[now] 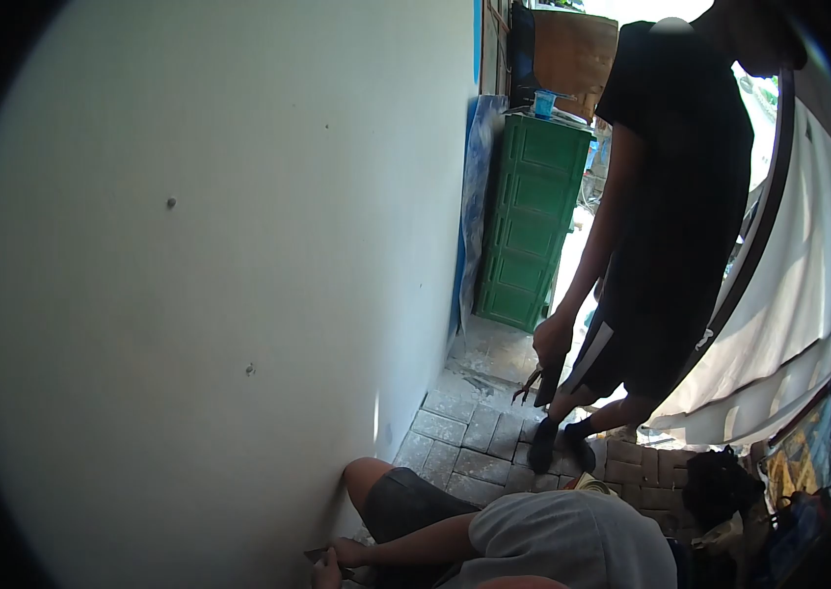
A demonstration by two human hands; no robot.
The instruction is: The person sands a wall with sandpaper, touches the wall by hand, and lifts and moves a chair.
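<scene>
At the bottom edge, low by the white wall (189, 294), my right hand (348, 552) and my left hand (327, 572) are close together. A small flat dark blade, perhaps a scraper (314, 556), sticks out from the fingers of my left hand toward the wall. The fingers of my right hand are curled right beside it; what they hold is hidden. My bent knee (364, 481) rests near the wall, beyond my right arm.
Someone in black clothes (680, 196) stands on the paving bricks (455, 456), gripping a dark pronged tool (525, 388). Behind stands a green cabinet (538, 216) with a blue cup (544, 103) on top. Pale sheeting (778, 324) hangs at right, above a black bag (720, 486).
</scene>
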